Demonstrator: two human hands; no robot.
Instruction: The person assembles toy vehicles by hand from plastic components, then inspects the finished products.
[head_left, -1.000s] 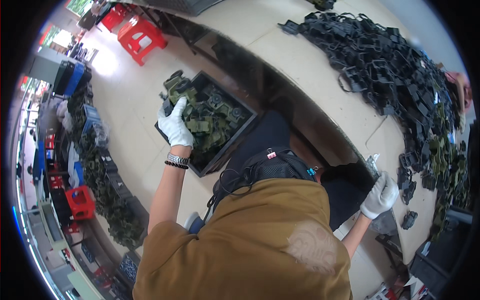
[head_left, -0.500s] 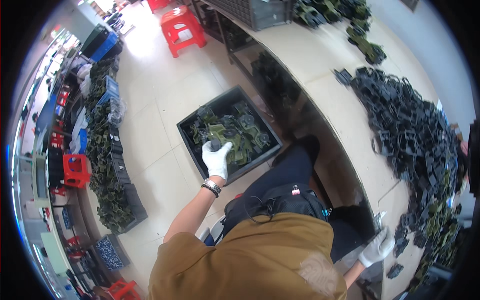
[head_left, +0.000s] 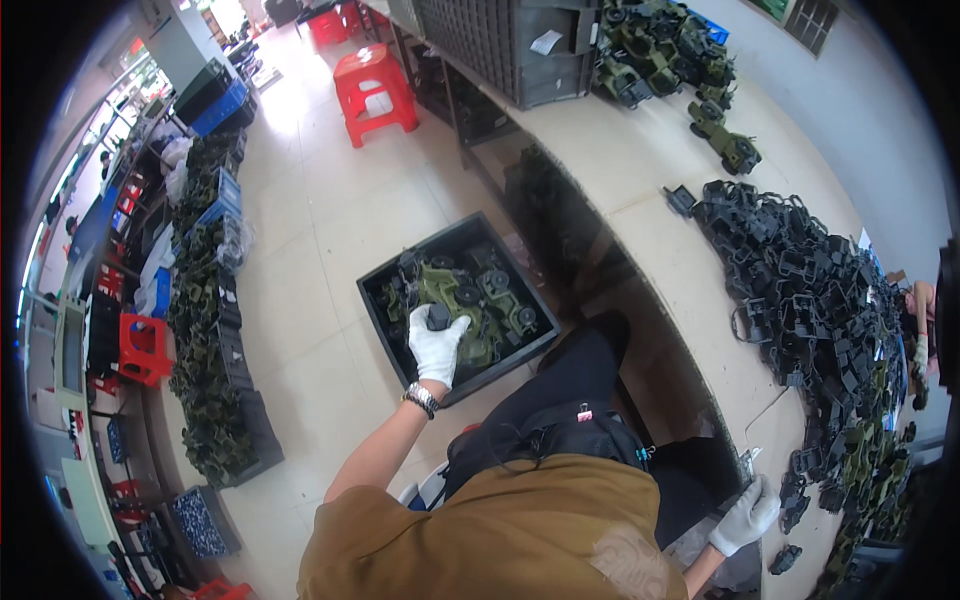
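My gloved left hand (head_left: 436, 348) is over the near left part of a black crate (head_left: 366, 292) on the floor. Its thumb and fingers close around the dark blocky end of a toy vehicle (head_left: 438, 317). Olive-green toy vehicles with black wheels (head_left: 490, 290) fill the crate, piled over one another. At the lower right, my gloved right hand (head_left: 747, 515) is at the table edge with its fingers pinched. A thin silvery tool (head_left: 747, 462) sticks up from its fingertips; its exact kind is too small to tell.
On the curved table (head_left: 640, 225) to my right lies a large heap of black plastic frames (head_left: 790, 270). More green vehicles (head_left: 655, 55) lie beyond, near a grey crate (head_left: 555, 50). Red stools (head_left: 375, 95) stand on the floor. Filled crates (head_left: 245, 415) line the left.
The view has tilted, so the table, stools and crate sit lower in the picture. My left hand stays at the crate with the same dark piece, and my right hand stays by the table edge.
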